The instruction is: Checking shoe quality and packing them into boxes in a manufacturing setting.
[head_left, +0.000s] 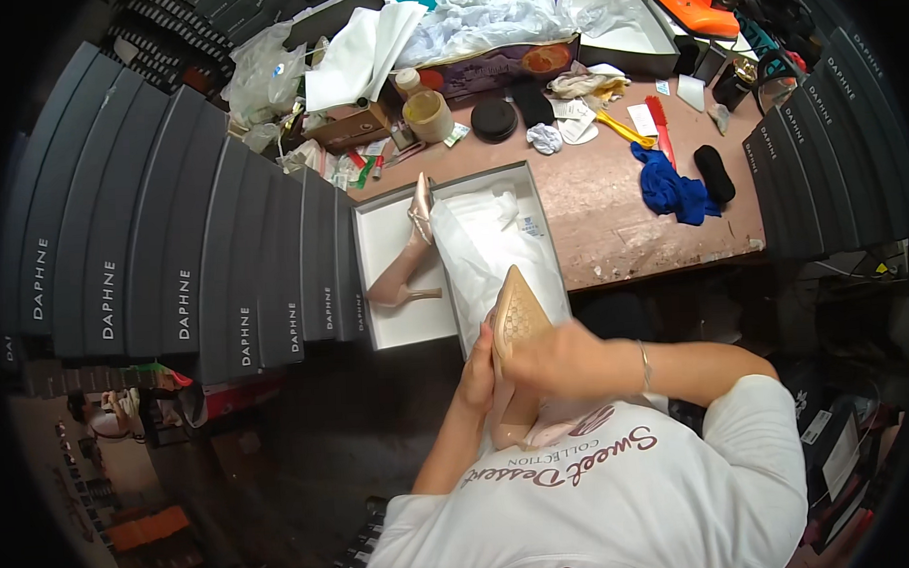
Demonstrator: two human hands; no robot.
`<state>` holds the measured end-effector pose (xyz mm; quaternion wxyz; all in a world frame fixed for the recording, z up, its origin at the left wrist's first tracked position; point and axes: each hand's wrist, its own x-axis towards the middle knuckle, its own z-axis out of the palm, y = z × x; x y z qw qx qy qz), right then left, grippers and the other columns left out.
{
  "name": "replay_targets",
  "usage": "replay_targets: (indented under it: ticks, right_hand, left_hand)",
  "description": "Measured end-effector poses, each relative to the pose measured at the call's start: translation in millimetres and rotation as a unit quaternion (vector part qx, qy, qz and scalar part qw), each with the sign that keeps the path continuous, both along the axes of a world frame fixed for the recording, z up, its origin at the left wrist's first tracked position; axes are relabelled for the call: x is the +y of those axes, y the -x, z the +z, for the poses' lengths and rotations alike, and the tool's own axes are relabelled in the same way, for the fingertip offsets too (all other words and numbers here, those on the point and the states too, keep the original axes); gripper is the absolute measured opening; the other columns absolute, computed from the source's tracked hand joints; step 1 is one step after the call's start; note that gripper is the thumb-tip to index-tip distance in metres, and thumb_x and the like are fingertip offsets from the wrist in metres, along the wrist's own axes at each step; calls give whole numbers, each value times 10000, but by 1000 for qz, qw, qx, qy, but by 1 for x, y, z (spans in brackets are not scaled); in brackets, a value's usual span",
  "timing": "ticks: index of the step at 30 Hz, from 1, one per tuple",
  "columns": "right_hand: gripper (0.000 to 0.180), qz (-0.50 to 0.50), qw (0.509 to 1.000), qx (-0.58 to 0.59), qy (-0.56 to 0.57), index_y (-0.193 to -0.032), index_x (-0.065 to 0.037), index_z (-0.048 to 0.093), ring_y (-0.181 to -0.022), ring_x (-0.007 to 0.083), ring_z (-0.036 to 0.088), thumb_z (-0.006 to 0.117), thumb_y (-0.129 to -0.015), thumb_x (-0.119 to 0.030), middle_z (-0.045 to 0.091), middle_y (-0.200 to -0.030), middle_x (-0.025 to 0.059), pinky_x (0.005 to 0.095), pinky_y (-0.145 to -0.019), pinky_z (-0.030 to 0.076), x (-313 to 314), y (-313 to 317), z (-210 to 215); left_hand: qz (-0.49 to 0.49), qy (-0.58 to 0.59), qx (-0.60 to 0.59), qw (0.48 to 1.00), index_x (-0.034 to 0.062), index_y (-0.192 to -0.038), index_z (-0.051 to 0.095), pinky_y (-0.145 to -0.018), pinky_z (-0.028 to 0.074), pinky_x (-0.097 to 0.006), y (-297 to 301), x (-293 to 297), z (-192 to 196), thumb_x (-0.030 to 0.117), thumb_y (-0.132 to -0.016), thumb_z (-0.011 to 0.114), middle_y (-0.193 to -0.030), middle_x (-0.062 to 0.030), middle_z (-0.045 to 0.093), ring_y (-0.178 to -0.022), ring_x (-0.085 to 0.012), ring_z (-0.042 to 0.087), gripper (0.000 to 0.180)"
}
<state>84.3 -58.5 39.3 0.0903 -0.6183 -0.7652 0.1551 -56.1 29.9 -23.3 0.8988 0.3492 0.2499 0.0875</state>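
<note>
In front of my chest, a high-heeled shoe point(518, 312) is held with its tan patterned sole facing up and its pointed toe away from me. My left hand point(478, 371) is closed round the shoe's left side. Across the sole lies my right hand point(567, 360), closed and slightly blurred; its fingertips are hidden, so what they hold, if anything, cannot be made out. A second shoe point(406, 261), rose-gold with a strap, lies on its side in an open shoebox point(376, 332). White tissue paper point(478, 233) covers the box's right part.
Stacks of dark grey shoeboxes point(162, 224) rise at left, with more shoeboxes point(821, 161) at right. On the table point(613, 248) are a blue cloth point(671, 186), a black brush point(713, 173), a red brush point(659, 127), a jar point(427, 117) and a round black tin point(494, 120).
</note>
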Motion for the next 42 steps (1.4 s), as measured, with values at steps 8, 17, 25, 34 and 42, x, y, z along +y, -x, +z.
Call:
replay_targets:
  ticks: [8,17,25,34,42]
  right_hand:
    - [123,61,973,121,-187,-714,-91,536,-522,255,625,603,-760,-183,579,-613,85,377,-392,457,-33,-15,-16]
    - [123,73,975,131,-162,-791,-70,530,-559,251,623,578,-792,-183,603,-716,79,386,-499,517,-29,-35,0]
    - [766,-237,933,205,-175,-1455,-16,267,-1267,360,438,667,-857,-277,327,-1456,251,388,-1057,347,17,-119,-61]
    - [341,-311,709,631,48,-1088,23,586,-832,89,580,677,-840,-192,630,-943,45,260,-710,489,-25,-67,-24]
    - [412,-193,929,303,-93,-1139,62,543,-1075,348,525,620,-880,-248,502,-1252,235,349,-879,449,33,-78,-78]
  left_hand:
    - [33,15,-25,999,34,-1404,346,-985,446,-367,4,2,-12,493,-1007,285,-1317,-134,513,-1188,-225,526,610]
    - [-17,34,0,999,11,-1389,380,-1005,437,-385,4,4,-26,554,-984,259,-1321,-160,520,-1184,-254,541,688]
    - [26,26,-105,994,42,-1414,351,-996,437,-376,-31,46,5,535,-991,294,-1339,-136,504,-1182,-232,532,652]
    - [84,-662,218,712,-19,-1447,271,-1095,290,-398,-3,153,-11,373,-939,543,-1450,-225,351,-1342,-355,342,697]
    - [-81,-658,357,658,48,-1162,604,-1066,274,-524,29,169,-26,303,-871,623,-1234,-185,560,-1222,-353,477,388]
